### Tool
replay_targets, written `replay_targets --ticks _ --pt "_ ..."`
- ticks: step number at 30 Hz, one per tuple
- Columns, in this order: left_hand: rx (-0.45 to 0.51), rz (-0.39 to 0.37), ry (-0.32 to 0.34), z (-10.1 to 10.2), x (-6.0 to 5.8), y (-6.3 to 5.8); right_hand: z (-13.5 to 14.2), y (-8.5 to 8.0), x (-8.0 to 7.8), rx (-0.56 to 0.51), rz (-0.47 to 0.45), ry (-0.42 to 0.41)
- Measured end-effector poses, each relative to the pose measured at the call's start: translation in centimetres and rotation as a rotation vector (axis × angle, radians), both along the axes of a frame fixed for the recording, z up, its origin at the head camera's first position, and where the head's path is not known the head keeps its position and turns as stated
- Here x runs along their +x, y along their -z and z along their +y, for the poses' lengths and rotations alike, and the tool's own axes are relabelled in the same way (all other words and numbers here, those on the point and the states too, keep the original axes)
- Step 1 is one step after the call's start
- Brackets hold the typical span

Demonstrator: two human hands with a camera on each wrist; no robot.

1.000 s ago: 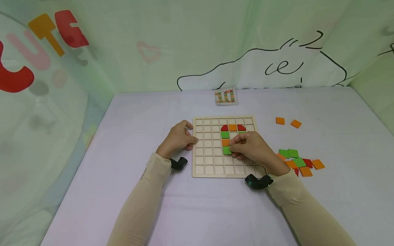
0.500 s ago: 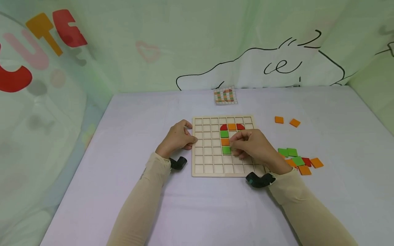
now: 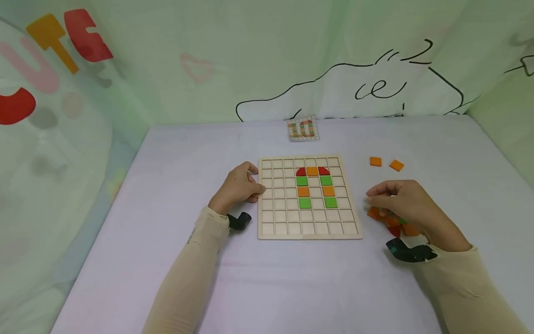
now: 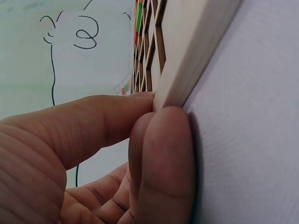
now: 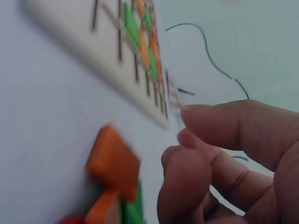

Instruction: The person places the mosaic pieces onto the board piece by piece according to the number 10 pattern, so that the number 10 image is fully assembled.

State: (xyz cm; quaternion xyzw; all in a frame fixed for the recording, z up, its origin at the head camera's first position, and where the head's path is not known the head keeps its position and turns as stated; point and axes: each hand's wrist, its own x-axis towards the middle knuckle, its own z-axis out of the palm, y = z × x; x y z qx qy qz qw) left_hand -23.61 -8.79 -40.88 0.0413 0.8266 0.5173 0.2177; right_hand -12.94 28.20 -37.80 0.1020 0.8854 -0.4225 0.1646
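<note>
A wooden grid board (image 3: 281, 215) lies flat on the table, with red rounded, orange and green square tiles (image 3: 328, 191) set in an arch-like pattern in its cells. At its left edge my left hand (image 3: 238, 188) grips the rim; in the left wrist view, the fingertips (image 4: 168, 135) pinch the board's pale rim (image 4: 196, 51). My right hand (image 3: 402, 204) hovers over the loose tile pile right of the board, fingers loosely bent. Nothing shows between those fingers in the right wrist view, where an orange tile (image 5: 114, 161) lies below them. Part of the pile is hidden by the hand.
Two orange square tiles (image 3: 376, 161) lie apart, behind the pile. A small card (image 3: 303, 128) printed with a coloured grid pattern lies at the table's back edge. A printed curtain (image 3: 267, 60) hangs behind the table.
My right hand has left the board and moved right to the loose pile. An orange and a green tile now show in the column it covered. The left hand stays at the rim.
</note>
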Motion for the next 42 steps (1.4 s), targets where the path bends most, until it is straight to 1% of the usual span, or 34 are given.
replay_targets --ticks 2,5,9,13,18,22,26,28,30,32,37,42 --pt "-0.001 -0.001 -0.001 -0.1 0.0 0.0 0.7 0.2 0.6 0.029 -0.033 -0.011" --pt "-0.008 0.000 -0.002 -0.2 0.0 0.1 1.2 0.5 1.2 0.095 -0.038 -0.038" --pt "-0.023 0.007 -0.005 -0.2 0.0 0.1 0.9 0.9 1.3 0.182 -0.002 -0.066" --pt "-0.023 0.002 -0.009 -0.2 0.1 0.1 0.5 1.1 1.2 0.204 0.014 -0.077" --pt "-0.015 -0.003 -0.011 -0.1 0.1 0.1 0.3 1.0 1.3 0.192 0.029 -0.052" --pt "-0.010 -0.005 -0.007 0.0 0.1 0.1 0.3 0.7 1.4 0.138 0.048 -0.015" --pt "-0.013 -0.001 -0.005 0.0 0.0 0.1 0.2 0.5 1.1 -0.009 0.046 0.032" --pt "-0.016 -0.001 -0.004 0.0 0.0 0.1 -0.2 0.4 0.7 -0.092 0.039 0.049" --pt "-0.017 -0.003 -0.005 0.1 0.0 0.1 -0.8 0.4 0.4 -0.153 0.037 0.055" --pt "-0.021 -0.003 -0.005 0.1 0.0 0.1 -1.4 0.4 0.1 -0.198 0.036 0.049" --pt "-0.022 0.002 -0.006 0.0 0.0 0.1 -2.9 0.5 -0.3 -0.248 0.029 0.026" --pt "-0.018 0.004 -0.004 0.1 0.0 0.1 -4.2 0.9 -0.5 -0.322 0.039 -0.002"
